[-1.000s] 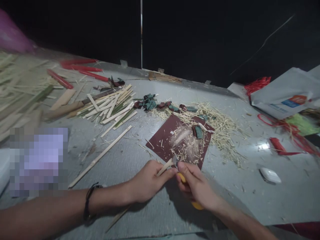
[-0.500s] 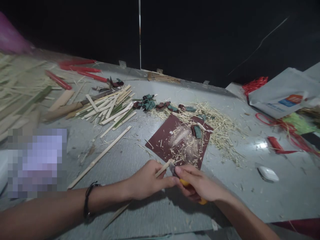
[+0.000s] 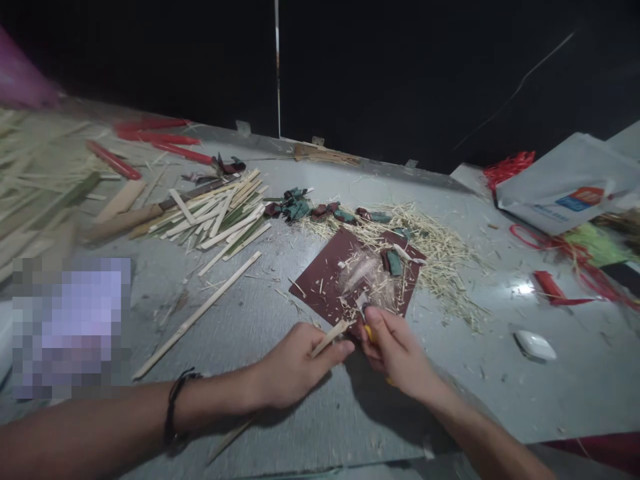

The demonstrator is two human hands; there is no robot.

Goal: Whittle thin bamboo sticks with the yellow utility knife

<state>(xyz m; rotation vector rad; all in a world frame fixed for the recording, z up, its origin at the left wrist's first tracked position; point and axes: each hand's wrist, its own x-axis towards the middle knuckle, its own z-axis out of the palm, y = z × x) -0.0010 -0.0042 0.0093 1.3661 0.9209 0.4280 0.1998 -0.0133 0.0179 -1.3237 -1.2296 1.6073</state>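
My left hand (image 3: 297,367) is closed around a thin pale wooden strip (image 3: 330,337), which looks like bamboo. The strip's frayed tip points up and right, and its tail shows below my wrist. In my closed right hand (image 3: 400,350) is a yellow utility knife (image 3: 369,332), its blade pointing up and left, a little apart from the strip's tip. Just beyond both hands lies a dark red sheet of sandpaper (image 3: 320,270), strewn with shavings. A small folded green-and-brown scrap (image 3: 393,262) rests on it.
Cut strips (image 3: 220,217) lie piled at left, with one long strip (image 3: 197,317) nearer. Shavings (image 3: 445,257) cover the table behind the sheet. Red sticks (image 3: 113,160) are at far left. A white bag (image 3: 570,183), red string and a white mouse-shaped object (image 3: 535,345) are at right.
My right hand has moved up and slightly right with the knife, so the blade has come away from the strip's tip. My left hand keeps the strip in nearly the same place.
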